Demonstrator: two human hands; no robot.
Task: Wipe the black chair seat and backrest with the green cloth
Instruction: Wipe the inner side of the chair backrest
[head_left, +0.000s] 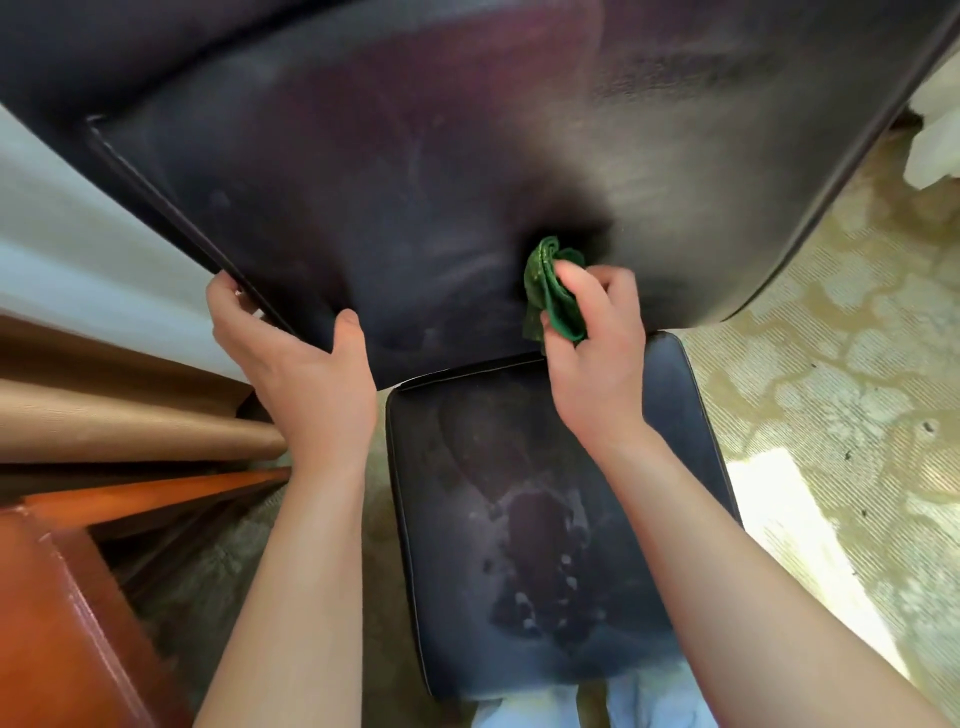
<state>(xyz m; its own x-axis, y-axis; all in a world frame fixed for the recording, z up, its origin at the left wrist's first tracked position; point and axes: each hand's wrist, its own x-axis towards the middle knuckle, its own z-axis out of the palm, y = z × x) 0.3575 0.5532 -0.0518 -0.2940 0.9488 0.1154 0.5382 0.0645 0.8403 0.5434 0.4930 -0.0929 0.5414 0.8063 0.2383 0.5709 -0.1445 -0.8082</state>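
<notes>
Right now I have my left hand (301, 364) clamped on the lower left edge of the backrest (415, 182), thumb on the front face and fingers wrapped behind, which steadies the chair. My right hand (597, 338) is closed around the bunched green cloth (553, 291), pressing it against the backrest low down, just above the gap where the backrest meets the seat (545, 519). The two hands are well apart, one at each side of the lower backrest.

What matters for my next stroke is direction. The cloth sits at the bottom of the backrest, right of centre, so nearly all the unwiped backrest lies up and away from my right hand, with its broad face running upward toward the top of view. The seat lies the other way, below the hand and toward my body, its long axis running front to back. It shows pale spots and smears around the middle, so I judge it still needs wiping. My right hand is nearer to both surfaces.
</notes>
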